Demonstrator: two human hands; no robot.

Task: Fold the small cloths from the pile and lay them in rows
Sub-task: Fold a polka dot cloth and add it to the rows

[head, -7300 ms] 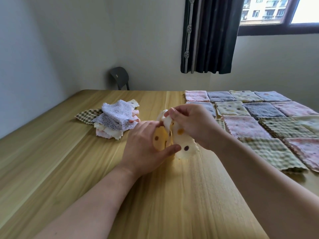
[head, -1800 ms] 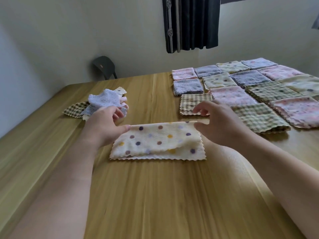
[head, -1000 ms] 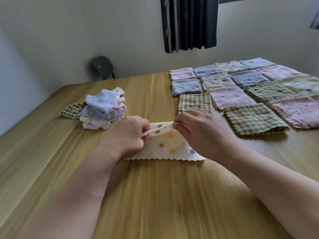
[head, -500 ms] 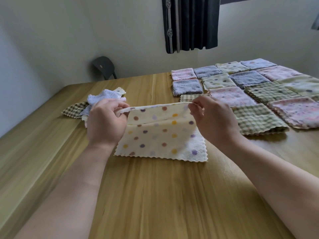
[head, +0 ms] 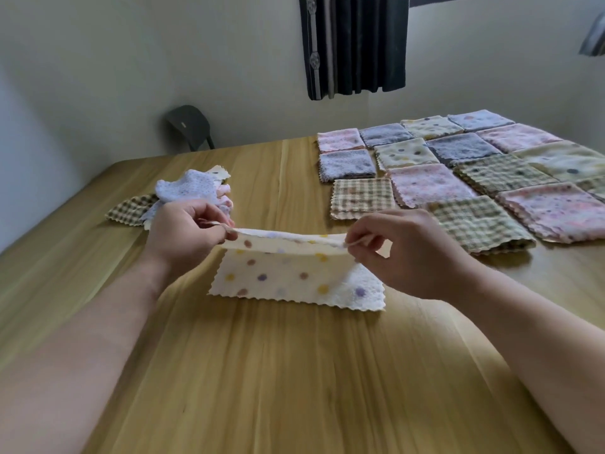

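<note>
I see my left hand (head: 186,232) and right hand (head: 406,253) each pinching a far corner of the cream polka-dot cloth (head: 294,280), lifting that edge while its near zigzag edge lies on the wooden table (head: 262,371). The unfolded pile (head: 183,194) sits far left, just behind my left hand; folded cloths (head: 458,178) lie in rows far right

Cream polka-dot cloth with zigzag edges (head: 296,278), partly folded.
Far edge held raised and taut between left hand (head: 185,235) and right hand (head: 411,253), near edge flat below them; crumpled pile of small cloths (head: 193,191) lies beyond the left hand, rows of folded square cloths (head: 458,178) beyond the right.
</note>
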